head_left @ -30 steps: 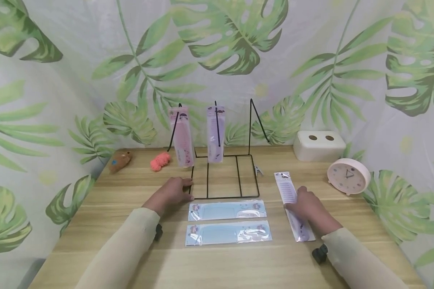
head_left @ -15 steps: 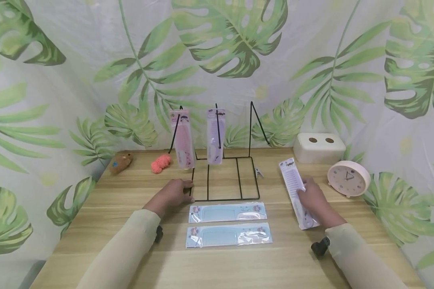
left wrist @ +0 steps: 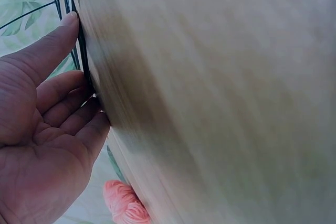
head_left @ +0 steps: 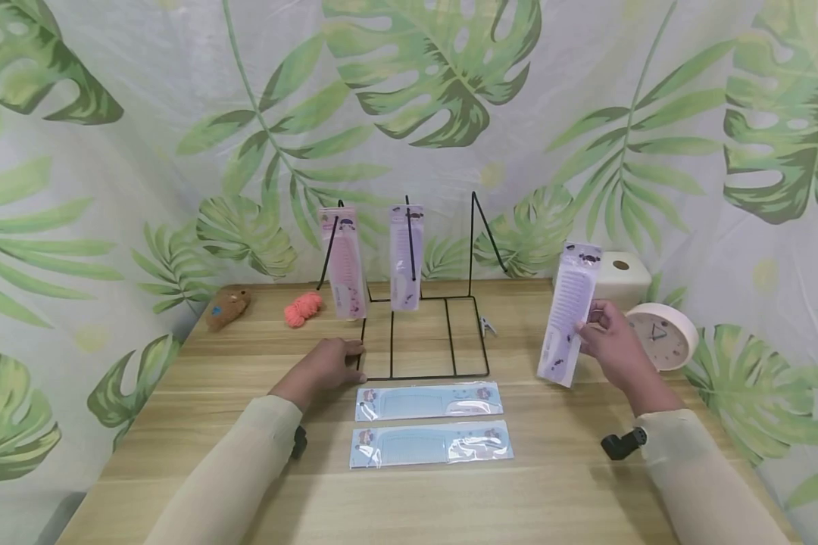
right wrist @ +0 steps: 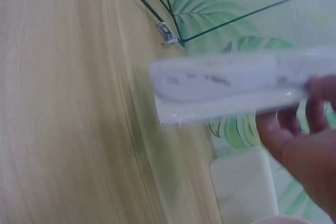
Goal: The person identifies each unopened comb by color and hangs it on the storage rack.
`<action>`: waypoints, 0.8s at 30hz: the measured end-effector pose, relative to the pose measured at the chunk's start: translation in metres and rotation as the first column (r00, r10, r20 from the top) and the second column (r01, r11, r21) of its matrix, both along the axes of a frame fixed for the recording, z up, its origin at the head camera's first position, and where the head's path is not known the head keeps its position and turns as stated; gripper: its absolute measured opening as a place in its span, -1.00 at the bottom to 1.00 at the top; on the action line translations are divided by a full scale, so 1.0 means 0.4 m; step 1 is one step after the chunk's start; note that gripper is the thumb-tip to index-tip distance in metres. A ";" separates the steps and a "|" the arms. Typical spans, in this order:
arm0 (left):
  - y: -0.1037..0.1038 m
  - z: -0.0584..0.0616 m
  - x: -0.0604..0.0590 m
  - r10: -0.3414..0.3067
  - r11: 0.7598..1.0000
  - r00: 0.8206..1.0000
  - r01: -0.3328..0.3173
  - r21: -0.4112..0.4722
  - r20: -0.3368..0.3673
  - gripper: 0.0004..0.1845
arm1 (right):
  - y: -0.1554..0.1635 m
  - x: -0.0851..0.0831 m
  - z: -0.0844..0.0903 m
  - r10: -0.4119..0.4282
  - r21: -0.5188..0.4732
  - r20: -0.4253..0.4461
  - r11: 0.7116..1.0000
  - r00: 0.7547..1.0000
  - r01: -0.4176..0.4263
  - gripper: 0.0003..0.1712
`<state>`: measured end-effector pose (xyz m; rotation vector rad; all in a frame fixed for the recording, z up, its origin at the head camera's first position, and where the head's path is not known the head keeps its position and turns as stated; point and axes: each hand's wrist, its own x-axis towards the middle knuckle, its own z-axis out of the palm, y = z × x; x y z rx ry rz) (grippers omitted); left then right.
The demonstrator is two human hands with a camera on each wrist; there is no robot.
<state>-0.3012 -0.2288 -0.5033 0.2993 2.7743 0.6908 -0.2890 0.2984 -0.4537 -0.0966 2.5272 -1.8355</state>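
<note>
My right hand pinches a packaged purple comb and holds it upright above the wooden table, right of the black wire rack. In the right wrist view the purple comb is blurred, with my fingers at its edge. My left hand rests flat on the table with fingertips touching the wire rack base at its left front corner. A pink comb pack and a purple comb pack hang on the rack. Two blue comb packs lie in front of it.
A white box with holes and a pink clock stand at the back right. A brown plush toy and an orange yarn toy lie at the back left. A small metal clip lies right of the rack. Leaf-print curtains surround the table.
My right hand has lifted the purple comb pack off the table and raised it upright, moving it back and up. The left hand has stayed on the rack base.
</note>
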 end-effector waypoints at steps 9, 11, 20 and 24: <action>0.000 -0.005 -0.003 0.004 1.000 1.000 -0.004 -0.010 0.000 -0.32 | -0.012 0.038 0.014 0.214 -0.080 -0.085 0.972 0.973 -0.221 -0.57; 0.001 -0.006 -0.003 0.007 1.000 1.000 -0.007 -0.010 0.004 -0.32 | -0.025 0.046 0.020 0.266 -0.127 -0.121 0.952 0.956 -0.280 -0.54; 0.000 -0.001 0.000 -0.001 1.000 1.000 0.001 -0.008 -0.003 -0.32 | -0.141 0.075 0.062 0.398 -0.092 -0.264 0.896 0.879 -0.434 -0.68; 0.002 0.000 -0.002 -0.002 1.000 1.000 0.002 -0.009 -0.002 -0.32 | -0.210 0.081 0.079 0.435 -0.016 -0.296 0.888 0.850 -0.460 -0.68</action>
